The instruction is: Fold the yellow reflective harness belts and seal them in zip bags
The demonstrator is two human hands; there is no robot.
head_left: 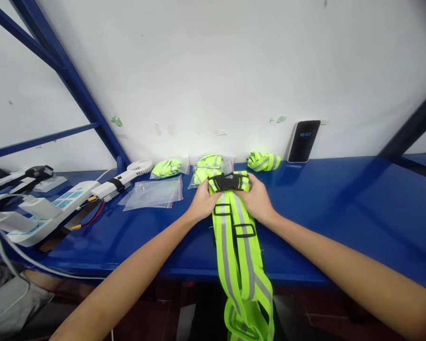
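Note:
Both hands grip a neon-yellow reflective vest made of straps [248, 255], one at each side of its black buckle [227, 182]. My left hand [205, 199] is closed on the strap end left of the buckle. On the other side, my right hand [258, 199] pinches the strap, thumb and fingers closed. The buckle looks fastened. Two black strap sliders [244, 230] sit below it. Grey-striped straps hang down over the table's front edge, the lower part bunched in a loop. The fingertips behind the strap are hidden.
Bagged yellow strap bundles [167, 167] and a loose rolled bundle [264, 161] lie by the wall. Clear zip bags [152, 193] lie left of my hands. A phone [304, 141] leans on the wall. A white fan [139, 166] and power strip [53, 213] with cables occupy the left.

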